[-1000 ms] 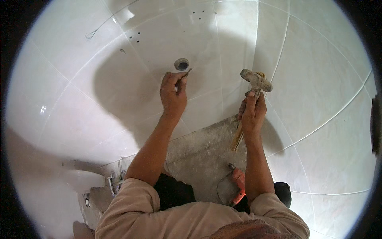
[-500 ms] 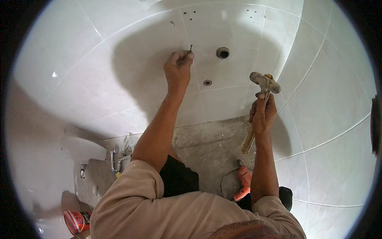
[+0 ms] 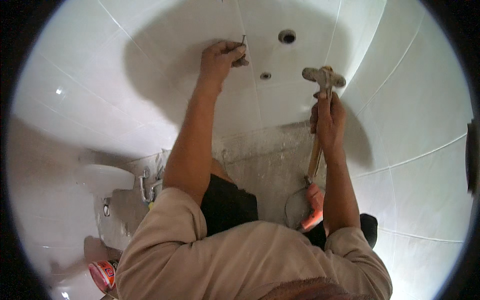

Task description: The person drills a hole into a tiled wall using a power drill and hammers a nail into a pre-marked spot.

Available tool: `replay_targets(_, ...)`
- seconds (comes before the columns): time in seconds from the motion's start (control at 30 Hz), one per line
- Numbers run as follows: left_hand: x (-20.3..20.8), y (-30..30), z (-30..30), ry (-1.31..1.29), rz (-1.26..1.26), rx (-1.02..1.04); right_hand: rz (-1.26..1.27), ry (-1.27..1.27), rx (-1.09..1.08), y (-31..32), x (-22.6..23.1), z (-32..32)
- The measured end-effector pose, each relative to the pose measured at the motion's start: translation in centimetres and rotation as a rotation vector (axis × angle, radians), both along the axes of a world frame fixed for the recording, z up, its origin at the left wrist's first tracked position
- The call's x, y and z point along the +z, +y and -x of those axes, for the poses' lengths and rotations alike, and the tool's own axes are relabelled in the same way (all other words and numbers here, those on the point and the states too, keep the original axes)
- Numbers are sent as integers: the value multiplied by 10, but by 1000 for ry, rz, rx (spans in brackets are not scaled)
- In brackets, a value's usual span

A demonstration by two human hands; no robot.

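- white tiled wall (image 3: pixel 125 75), two drilled holes near its top edge.
- right hand (image 3: pixel 327 120), grip closed round a wooden-handled hammer (image 3: pixel 324 80), head up.
- left hand (image 3: pixel 217 60) pinches a small nail (image 3: pixel 243 40) against the wall, left of the holes.

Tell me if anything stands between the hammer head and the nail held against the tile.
Nothing visible does. The left hand pinches the nail on the white wall tile; the hammer in the right hand sits to its right, apart, with only bare tile between them.
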State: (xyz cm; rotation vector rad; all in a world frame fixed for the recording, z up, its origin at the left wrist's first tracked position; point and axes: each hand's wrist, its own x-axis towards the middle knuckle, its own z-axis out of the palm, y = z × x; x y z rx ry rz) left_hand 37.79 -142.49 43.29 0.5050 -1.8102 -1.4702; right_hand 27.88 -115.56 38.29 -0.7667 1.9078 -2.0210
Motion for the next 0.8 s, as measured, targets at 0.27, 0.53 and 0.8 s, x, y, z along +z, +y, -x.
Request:
replay_targets(0.27, -69, -34, -17, -1016, 299, -588, -746, 469, 198, -14, -85, 13)
replay_targets(0.53, -152, -73, -57, -987, -82, -383, -949, 140, 508, -34, -194, -46)
replay_targets(0.8, -173, -62, -49, -1051, 243, -490, -898, -85, 541, -32, -205, -51)
